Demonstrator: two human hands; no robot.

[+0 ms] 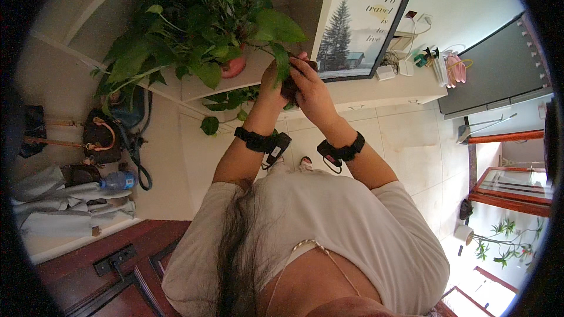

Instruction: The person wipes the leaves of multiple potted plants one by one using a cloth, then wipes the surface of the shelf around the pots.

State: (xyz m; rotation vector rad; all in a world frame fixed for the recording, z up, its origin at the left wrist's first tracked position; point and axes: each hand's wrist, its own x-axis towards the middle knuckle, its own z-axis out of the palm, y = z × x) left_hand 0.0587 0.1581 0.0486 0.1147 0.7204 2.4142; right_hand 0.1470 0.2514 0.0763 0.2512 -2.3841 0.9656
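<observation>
Both hands are together around a small dark brown object (290, 88), too hidden to name, at the edge of a shelf. My left hand (271, 77) is on its left side, partly covered by a green leaf. My right hand (308, 86) closes over it from the right, fingers bent across its top. Left of the hands a large leafy potted plant (194, 48) stands on the shelf in a reddish-pink pot (233, 68). Each wrist wears a black strap with a small device.
A black-framed picture (357, 31) leans behind the cabinet top (387, 90), near cables and white adapters. Handbags (101, 136), a water bottle (118, 180) and grey cloth lie on the left shelf. Another trailing plant (210, 125) hangs below the upper shelf.
</observation>
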